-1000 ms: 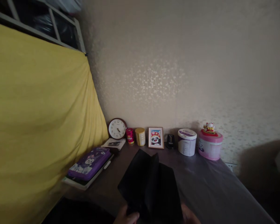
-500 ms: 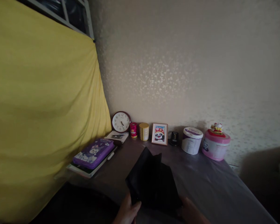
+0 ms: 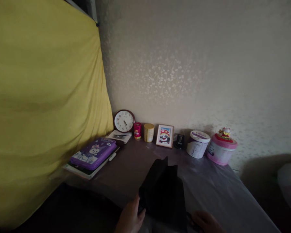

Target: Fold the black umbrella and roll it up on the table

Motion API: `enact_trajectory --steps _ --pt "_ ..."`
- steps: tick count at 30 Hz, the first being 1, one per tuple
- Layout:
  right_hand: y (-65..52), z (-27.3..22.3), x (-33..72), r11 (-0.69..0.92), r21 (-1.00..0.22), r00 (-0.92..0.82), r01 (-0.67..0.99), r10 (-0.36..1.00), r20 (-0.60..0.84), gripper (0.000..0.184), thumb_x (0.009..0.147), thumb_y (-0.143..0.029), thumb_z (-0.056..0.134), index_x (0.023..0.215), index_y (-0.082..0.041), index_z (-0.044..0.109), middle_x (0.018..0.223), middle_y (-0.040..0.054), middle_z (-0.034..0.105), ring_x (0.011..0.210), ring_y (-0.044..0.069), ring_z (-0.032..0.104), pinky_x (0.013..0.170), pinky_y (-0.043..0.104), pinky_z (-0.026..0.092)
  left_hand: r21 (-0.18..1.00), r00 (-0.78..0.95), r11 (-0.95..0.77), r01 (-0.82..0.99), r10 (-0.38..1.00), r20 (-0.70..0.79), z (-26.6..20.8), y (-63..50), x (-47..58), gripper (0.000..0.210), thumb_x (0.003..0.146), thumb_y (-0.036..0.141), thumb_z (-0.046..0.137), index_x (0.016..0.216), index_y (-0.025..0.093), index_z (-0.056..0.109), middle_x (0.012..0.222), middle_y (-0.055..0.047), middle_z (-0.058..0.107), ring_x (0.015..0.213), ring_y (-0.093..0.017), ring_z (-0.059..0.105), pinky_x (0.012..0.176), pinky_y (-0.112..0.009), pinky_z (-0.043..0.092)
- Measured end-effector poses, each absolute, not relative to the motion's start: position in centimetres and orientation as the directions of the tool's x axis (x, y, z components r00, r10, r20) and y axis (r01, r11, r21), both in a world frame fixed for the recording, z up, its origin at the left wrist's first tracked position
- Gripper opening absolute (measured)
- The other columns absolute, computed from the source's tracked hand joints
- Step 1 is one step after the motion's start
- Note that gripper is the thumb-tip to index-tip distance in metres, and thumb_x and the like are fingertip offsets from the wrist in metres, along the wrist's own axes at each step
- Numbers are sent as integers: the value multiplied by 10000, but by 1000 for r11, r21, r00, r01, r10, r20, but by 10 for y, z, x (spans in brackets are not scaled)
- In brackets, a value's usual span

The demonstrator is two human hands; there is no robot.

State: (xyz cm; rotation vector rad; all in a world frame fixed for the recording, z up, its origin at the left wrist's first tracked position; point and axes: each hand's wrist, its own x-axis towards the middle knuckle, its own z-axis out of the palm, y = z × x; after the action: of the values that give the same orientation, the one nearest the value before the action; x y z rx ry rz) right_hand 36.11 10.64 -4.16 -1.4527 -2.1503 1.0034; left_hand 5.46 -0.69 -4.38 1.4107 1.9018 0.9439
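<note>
My left hand (image 3: pixel 131 216) is closed on the left edge of a black folded thing (image 3: pixel 163 194), its thumb on the near side. The black thing looks like soft fabric, with peaked folds at the top and a dark gap between its sides; its exact kind is too dark to tell. At its lower right, my right hand (image 3: pixel 205 221) has its fingers curled round a dark, narrow part that seems to belong to the same thing. The black thing is held up over the near part of the table (image 3: pixel 208 187), and its lower end runs out of the picture.
Along the wall stand a clock (image 3: pixel 124 121), a pink can (image 3: pixel 137 130), a yellow-lidded can (image 3: pixel 148 133), a framed panda picture (image 3: pixel 165 136), a small black object (image 3: pixel 179 141), a white tub (image 3: pixel 198 144) and a pink tub (image 3: pixel 221 149). A purple case (image 3: pixel 94 153) lies left, beside a yellow curtain (image 3: pixel 46 97).
The black thing has turned and narrowed, its folds now closer together. My right hand has moved slightly right and down, and the view has tilted a little downward.
</note>
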Motion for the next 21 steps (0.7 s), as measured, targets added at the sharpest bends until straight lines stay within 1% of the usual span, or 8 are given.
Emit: enact_trajectory --steps 3,4,6,9,11,13,18,21 --pt "112 -25 359 263 -646 -281 716 956 78 381 738 -551 470 616 -233 641 586 38 638 534 191 593 529 278 465 762 -199 113 638 980 21 -37 -10 60 654 796 191 469 1421 200 276 1327 -89 537 1160 -186 549 1004 -267 370" --pt "113 -14 355 278 -638 -238 718 960 150 366 766 -534 454 703 -240 663 646 41 665 575 198 619 550 278 477 749 -176 100 655 984 22 -35 -11 62 685 795 173 456 1441 191 228 1361 -88 503 1174 -176 538 1007 -260 369" --pt "113 11 340 387 -625 -275 678 922 273 348 826 -500 442 871 -240 669 760 47 685 658 190 644 608 263 503 746 -159 104 658 987 3 -33 -11 64 724 781 153 454 1453 161 187 1396 -96 460 1204 -176 513 1011 -254 369" --pt "109 45 309 626 -529 -431 572 779 456 299 892 -409 416 1003 -240 635 949 65 661 798 174 650 688 250 524 772 -163 114 625 987 -14 -35 -10 62 743 772 158 471 1456 159 182 1382 -91 478 1217 -187 503 1002 -257 383" --pt "106 57 287 725 -448 -531 524 689 493 276 909 -326 404 1082 -248 606 1055 68 629 893 169 640 767 264 528 799 -156 108 592 988 -19 -38 -9 59 744 773 174 485 1455 161 188 1335 -95 530 1192 -202 527 988 -277 404" --pt "106 61 270 775 -379 -599 506 632 492 293 918 -259 380 1138 -256 574 1083 62 614 888 157 644 768 264 535 839 -140 92 536 990 -18 -41 -7 57 776 743 158 512 1452 146 196 1321 -108 540 1203 -214 518 1006 -300 397" --pt "113 59 245 807 -232 -665 543 582 468 343 930 -197 347 1228 -251 510 1073 56 615 818 142 659 714 250 545 950 -161 104 294 985 -58 -34 -9 57 790 694 131 552 1429 189 269 1374 -77 490 1274 -229 439 1040 -350 375" --pt "118 61 238 817 -178 -680 549 560 472 313 938 -204 346 1171 -235 553 1037 52 626 802 137 660 706 235 540 970 -164 145 194 980 -114 -27 -12 60 751 706 203 602 1405 216 330 1352 -67 515 1186 -250 526 963 -344 445"
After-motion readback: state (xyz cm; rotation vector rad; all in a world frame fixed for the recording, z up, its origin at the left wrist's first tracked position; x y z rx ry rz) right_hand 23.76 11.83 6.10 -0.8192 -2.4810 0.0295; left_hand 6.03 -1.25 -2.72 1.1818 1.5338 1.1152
